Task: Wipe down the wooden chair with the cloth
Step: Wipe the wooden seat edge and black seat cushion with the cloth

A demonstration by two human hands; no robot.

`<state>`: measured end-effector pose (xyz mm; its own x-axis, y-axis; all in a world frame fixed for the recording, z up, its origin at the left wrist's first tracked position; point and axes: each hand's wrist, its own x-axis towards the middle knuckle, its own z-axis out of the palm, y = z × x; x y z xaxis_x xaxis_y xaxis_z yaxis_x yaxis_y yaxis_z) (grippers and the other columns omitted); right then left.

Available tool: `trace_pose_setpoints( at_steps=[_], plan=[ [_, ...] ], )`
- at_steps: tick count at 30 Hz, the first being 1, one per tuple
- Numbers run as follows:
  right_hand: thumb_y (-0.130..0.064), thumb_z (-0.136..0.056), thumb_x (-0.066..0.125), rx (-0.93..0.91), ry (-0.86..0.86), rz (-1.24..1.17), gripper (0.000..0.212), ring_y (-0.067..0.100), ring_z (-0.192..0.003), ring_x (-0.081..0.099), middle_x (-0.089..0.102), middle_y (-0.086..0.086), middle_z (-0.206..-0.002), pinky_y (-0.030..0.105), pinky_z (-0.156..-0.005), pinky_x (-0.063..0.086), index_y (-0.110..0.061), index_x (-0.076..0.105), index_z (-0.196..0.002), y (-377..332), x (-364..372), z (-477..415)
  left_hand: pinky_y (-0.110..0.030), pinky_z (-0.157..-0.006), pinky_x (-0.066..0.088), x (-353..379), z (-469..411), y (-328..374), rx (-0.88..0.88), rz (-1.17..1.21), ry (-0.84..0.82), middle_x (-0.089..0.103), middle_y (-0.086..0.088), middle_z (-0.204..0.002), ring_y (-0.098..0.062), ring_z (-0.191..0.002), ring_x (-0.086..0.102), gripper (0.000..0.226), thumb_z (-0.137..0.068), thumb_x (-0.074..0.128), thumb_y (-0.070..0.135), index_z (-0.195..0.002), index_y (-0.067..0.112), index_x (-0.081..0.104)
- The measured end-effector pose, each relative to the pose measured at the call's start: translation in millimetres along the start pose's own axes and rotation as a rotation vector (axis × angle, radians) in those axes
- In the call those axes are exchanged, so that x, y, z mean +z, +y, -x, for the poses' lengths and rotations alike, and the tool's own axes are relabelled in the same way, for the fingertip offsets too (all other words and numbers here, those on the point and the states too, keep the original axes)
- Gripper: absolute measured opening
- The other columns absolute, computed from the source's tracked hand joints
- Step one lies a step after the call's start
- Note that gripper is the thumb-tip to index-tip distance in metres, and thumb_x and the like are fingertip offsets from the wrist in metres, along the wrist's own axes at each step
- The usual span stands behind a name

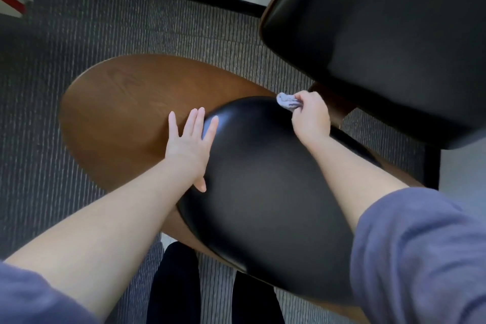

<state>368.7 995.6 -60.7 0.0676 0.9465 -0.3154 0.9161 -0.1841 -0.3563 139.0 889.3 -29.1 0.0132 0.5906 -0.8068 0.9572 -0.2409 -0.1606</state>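
Right hand is clenching the crumpled grey cloth at the far edge of the black padded seat, brown wooden chair shell lying left, beside the flat, released left hand.

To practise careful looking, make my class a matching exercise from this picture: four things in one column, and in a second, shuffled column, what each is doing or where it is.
Column one:
1. left hand
2. right hand
3. cloth
4. black cushion

Column two:
A. bunched up at the cushion's far edge
B. closed in a fist
C. lying on the wooden chair
D. spread flat, fingers open

Pairs: 1-D, 2-B, 3-A, 4-C
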Motion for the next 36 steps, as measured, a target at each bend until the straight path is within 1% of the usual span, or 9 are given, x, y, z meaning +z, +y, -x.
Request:
trace_pose_setpoints(
  at_steps=[2, 6, 11, 16, 22, 25, 29, 32, 36],
  plan=[
    [-0.001, -0.088, 0.045, 0.045, 0.012, 0.071, 0.035, 0.032, -0.109, 0.054, 0.056, 0.011, -0.116, 0.047, -0.090, 0.048, -0.015, 0.064, -0.112, 28, -2, -13, -0.068, -0.110, -0.008, -5, -5, 2, -0.027, -0.034, -0.051, -0.038, -0.023, -0.151, -0.038, -0.142, -0.033, 0.157, -0.058, 0.079, 0.069, -0.141, 0.011, -0.040],
    [-0.002, -0.090, 0.045, 0.164, -0.048, 0.103, 0.038, 0.038, -0.113, 0.051, 0.052, 0.017, -0.122, 0.040, -0.089, 0.044, -0.013, 0.063, -0.122, 78, 5, -32, -0.071, -0.107, -0.011, -12, -16, 7, -0.053, -0.057, -0.163, -0.044, -0.026, -0.146, -0.043, -0.136, -0.039, 0.161, -0.054, 0.081, 0.070, -0.129, 0.009, -0.048],
    [-0.004, -0.092, 0.044, 0.172, -0.101, 0.166, 0.041, 0.037, -0.120, 0.048, 0.053, 0.015, -0.125, 0.047, -0.096, 0.044, -0.019, 0.064, -0.124, 86, 19, -40, -0.071, -0.106, -0.012, -14, -17, 6, -0.051, -0.038, -0.206, -0.045, -0.026, -0.145, -0.044, -0.135, -0.040, 0.159, -0.054, 0.080, 0.071, -0.125, 0.010, -0.049],
    [-0.002, -0.090, 0.044, 0.259, -0.202, 0.145, 0.038, 0.035, -0.116, 0.054, 0.062, 0.013, -0.120, 0.035, -0.086, 0.042, -0.022, 0.069, -0.111, 78, 23, -63, -0.072, -0.105, -0.013, -16, -18, 6, -0.055, -0.018, -0.247, -0.048, -0.026, -0.143, -0.045, -0.133, -0.042, 0.159, -0.055, 0.079, 0.071, -0.121, 0.010, -0.052],
    [-0.010, -0.091, 0.045, -0.016, -0.248, 0.024, 0.034, 0.034, -0.114, 0.056, 0.066, 0.009, -0.117, 0.038, -0.087, 0.045, -0.023, 0.071, -0.109, 24, 46, -75, -0.072, -0.103, -0.016, -16, -18, 3, -0.047, 0.008, -0.265, -0.051, -0.025, -0.140, -0.045, -0.131, -0.044, 0.159, -0.056, 0.080, 0.069, -0.121, 0.011, -0.053],
    [-0.005, -0.090, 0.046, -0.145, -0.251, -0.041, 0.034, 0.032, -0.111, 0.058, 0.069, 0.009, -0.115, 0.036, -0.093, 0.046, -0.016, 0.072, -0.109, 13, 50, -74, -0.072, -0.103, -0.016, -17, -19, 4, -0.050, 0.008, -0.265, -0.051, -0.026, -0.139, -0.045, -0.130, -0.045, 0.159, -0.057, 0.080, 0.068, -0.118, 0.010, -0.054],
    [-0.004, -0.088, 0.044, -0.023, -0.245, 0.011, 0.033, 0.036, -0.105, 0.060, 0.070, 0.014, -0.104, 0.035, -0.087, 0.048, -0.018, 0.072, -0.098, 42, 39, -78, -0.073, -0.103, -0.015, -17, -18, 4, -0.044, 0.018, -0.260, -0.051, -0.026, -0.140, -0.046, -0.130, -0.045, 0.158, -0.058, 0.080, 0.067, -0.117, 0.010, -0.055],
    [-0.005, -0.091, 0.045, 0.090, -0.251, 0.050, 0.035, 0.038, -0.110, 0.058, 0.066, 0.015, -0.112, 0.036, -0.090, 0.046, -0.019, 0.071, -0.108, 52, 33, -80, -0.072, -0.103, -0.016, -17, -19, 4, -0.044, 0.023, -0.267, -0.051, -0.026, -0.140, -0.046, -0.130, -0.045, 0.157, -0.058, 0.080, 0.067, -0.116, 0.010, -0.054],
    [-0.005, -0.088, 0.045, -0.019, -0.256, 0.025, 0.033, 0.037, -0.107, 0.058, 0.068, 0.013, -0.107, 0.040, -0.090, 0.049, -0.020, 0.072, -0.099, 28, 43, -78, -0.072, -0.103, -0.016, -18, -18, 5, -0.042, 0.021, -0.266, -0.050, -0.025, -0.141, -0.046, -0.131, -0.044, 0.158, -0.058, 0.080, 0.068, -0.115, 0.010, -0.055]
  ],
)
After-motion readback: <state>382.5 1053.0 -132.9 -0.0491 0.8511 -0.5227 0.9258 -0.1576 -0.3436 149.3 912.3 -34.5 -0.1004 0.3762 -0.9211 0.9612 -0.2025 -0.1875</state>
